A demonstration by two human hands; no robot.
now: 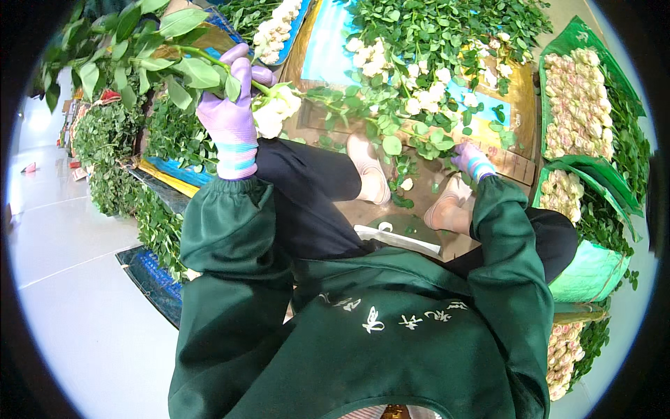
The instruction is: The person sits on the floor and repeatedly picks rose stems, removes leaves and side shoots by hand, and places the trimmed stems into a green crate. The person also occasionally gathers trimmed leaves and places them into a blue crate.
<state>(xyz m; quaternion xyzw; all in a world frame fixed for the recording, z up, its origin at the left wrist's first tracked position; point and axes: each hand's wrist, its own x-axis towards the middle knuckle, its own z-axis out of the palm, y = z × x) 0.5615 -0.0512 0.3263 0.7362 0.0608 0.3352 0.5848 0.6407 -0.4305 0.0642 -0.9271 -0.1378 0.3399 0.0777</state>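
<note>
My left hand (230,107), in a lilac knit glove with striped cuff, is raised at the upper left and grips a green rose stem (196,52). A white rose bloom (277,110) hangs just right of this hand, and large leaves (193,73) spread to its left. My right hand (472,160), gloved alike, is low over the work surface at the right. Its fingertips meet the leaves of a leafy rose stem (434,141); whether they close on it is hidden. Beyond lies a pile of white roses (429,97) with dense foliage (424,31).
Wrapped bundles of pale pink roses (578,105) stand at the right in green sleeves (568,39). More leafy bundles (110,152) line the left, beside the pale floor (78,283). My feet (369,167) rest among loose leaves, near a white strip (398,238).
</note>
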